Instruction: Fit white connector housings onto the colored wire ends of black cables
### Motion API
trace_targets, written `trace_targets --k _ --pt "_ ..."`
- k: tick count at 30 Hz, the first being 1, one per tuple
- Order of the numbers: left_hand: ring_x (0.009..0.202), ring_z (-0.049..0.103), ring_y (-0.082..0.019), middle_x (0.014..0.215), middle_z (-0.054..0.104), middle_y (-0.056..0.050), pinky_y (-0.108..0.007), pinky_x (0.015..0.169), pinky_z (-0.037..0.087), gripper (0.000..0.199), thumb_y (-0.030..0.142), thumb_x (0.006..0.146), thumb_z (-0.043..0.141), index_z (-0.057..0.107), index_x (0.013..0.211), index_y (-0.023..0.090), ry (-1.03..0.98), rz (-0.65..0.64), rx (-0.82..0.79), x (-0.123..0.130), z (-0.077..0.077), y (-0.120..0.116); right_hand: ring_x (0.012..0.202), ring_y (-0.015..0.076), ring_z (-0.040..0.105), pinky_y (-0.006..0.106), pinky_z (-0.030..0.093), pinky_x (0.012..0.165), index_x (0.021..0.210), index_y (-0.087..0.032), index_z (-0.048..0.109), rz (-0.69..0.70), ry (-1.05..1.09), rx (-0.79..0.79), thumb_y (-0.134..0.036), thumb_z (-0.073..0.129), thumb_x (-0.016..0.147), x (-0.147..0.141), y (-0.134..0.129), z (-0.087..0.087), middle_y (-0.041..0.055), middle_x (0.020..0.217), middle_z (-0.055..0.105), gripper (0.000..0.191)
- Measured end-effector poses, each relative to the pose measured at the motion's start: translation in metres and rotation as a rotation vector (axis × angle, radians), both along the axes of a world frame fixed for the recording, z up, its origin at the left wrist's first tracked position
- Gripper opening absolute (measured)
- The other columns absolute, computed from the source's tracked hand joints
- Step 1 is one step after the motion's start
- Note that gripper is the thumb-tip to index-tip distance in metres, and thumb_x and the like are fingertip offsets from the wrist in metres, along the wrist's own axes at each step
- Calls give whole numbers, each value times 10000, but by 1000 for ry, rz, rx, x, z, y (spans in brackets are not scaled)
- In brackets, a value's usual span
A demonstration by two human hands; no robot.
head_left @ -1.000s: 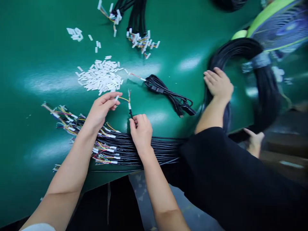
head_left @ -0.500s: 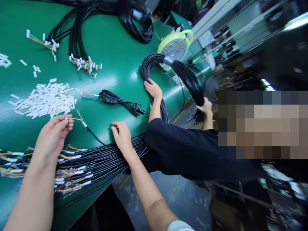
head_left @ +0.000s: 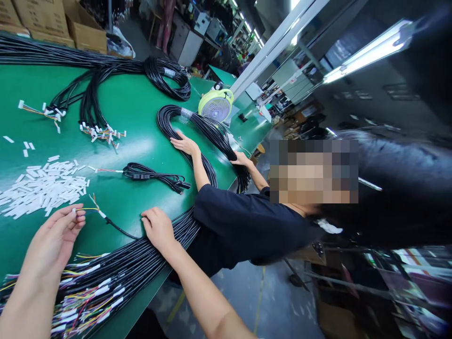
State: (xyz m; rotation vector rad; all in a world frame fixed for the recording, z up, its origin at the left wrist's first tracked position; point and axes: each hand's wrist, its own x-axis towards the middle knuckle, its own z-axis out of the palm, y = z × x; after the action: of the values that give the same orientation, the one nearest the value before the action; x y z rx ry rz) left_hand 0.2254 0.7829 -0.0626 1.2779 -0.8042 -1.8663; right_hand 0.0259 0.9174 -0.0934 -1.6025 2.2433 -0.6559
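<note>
A small white piece [head_left: 74,212] sits pinched in the left hand [head_left: 51,245], lower left of the frame.
Thumb and forefinger press together on it at the end of a yellow wire [head_left: 85,208] leading to a black cable [head_left: 120,229]. The right hand [head_left: 158,230], below and left of centre, lies on the cable bundle [head_left: 141,261], fingers loosely curled; its underside is hidden, so I cannot tell whether it grips a strand. White pieces [head_left: 45,186] lie heaped at the left; a co-worker's hands [head_left: 187,145] touch coiled black cables [head_left: 165,122] near mid-frame.

A head-worn camera looks forward and down over the table [head_left: 137,136].
</note>
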Motion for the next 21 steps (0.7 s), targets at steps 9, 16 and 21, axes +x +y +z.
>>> trace_targets --k 9,16,21 --pt "731 588 -52 850 697 90 -97 697 526 171 95 658 785 708 721 234 -13 162 13 -9 7 0 993 169 655 279 513 897 1085 -209 687 54 46 22 -254 483 1028 -9 -17 8 57 1061 691 216" --pt "740 573 -76 783 684 92 -124 684 514 184 103 693 754 724 740 278 -45 148 23 -8 -1 5 1010 154 660 270 514 939 1041 -197 692 -29 -152 -35 -175 550 982 -14 3 11 45 1037 702 156" --pt "765 590 -90 813 690 93 -144 690 529 196 94 670 741 721 715 284 -35 152 -9 -6 -6 4 1008 146 660 264 512 945 1048 -200 693 -21 -176 -36 -167 552 977 -15 0 7 38 1044 707 161"
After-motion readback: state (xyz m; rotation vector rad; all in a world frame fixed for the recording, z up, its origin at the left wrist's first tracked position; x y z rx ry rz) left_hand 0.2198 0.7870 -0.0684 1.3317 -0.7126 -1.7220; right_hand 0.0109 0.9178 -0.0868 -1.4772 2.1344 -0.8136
